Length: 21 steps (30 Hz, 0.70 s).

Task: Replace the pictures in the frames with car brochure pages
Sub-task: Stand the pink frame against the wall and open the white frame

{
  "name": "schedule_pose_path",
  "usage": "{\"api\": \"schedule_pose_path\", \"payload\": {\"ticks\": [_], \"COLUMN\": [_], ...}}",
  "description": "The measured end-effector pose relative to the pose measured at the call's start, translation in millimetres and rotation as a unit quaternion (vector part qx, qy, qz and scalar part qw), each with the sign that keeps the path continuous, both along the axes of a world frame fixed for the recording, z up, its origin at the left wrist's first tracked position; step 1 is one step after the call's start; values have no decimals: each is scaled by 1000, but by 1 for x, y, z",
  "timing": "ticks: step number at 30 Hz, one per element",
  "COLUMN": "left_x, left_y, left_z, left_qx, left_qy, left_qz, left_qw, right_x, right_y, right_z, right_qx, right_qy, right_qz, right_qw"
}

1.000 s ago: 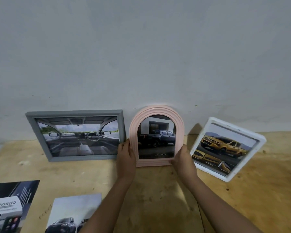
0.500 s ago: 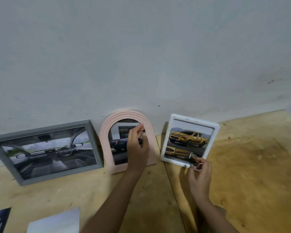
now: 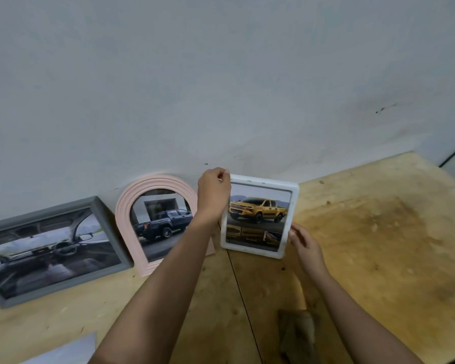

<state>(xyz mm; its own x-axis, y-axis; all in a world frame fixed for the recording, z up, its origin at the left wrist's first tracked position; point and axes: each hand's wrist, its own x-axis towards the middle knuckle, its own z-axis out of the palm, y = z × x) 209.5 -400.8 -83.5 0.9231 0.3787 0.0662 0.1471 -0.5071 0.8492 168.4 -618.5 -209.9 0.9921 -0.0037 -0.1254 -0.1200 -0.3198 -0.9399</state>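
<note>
At white frame (image 3: 294,206) corner, left hand (image 3: 213,197), moved off pink frame (image 3: 155,180)

No legible text, no brands, no numbers

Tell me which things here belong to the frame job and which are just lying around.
Job: white frame, held by left hand and right hand; pink arched frame; grey frame; loose sheet, probably.
Lying about: plywood table, wall, blurred dark patch.

three frames lean on the wall: grey frame (image 3: 47,248), pink arched frame (image 3: 155,219), white frame (image 3: 259,216) showing a yellow pickup.
</note>
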Motion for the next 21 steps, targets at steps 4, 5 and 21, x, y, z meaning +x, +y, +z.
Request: {"api": "schedule_pose_path", "payload": {"ticks": [4,5,21], "left_x": [-1,-2,-116], "left_y": [0,-1,24], "left_z": [1,2,-11], "left_qx": [9,5,-104], "left_qy": [0,2,-15], "left_qz": [22,27,73], "left_qw": [1000,1000,992], "right_x": [1,0,-116], "right_y": [-1,-2,9], "right_z": [4,4,1], "right_qx": [50,55,-40], "right_qy": [-22,-27,-238], "right_qz": [36,42,131], "right_qw": [998,997,962]}}
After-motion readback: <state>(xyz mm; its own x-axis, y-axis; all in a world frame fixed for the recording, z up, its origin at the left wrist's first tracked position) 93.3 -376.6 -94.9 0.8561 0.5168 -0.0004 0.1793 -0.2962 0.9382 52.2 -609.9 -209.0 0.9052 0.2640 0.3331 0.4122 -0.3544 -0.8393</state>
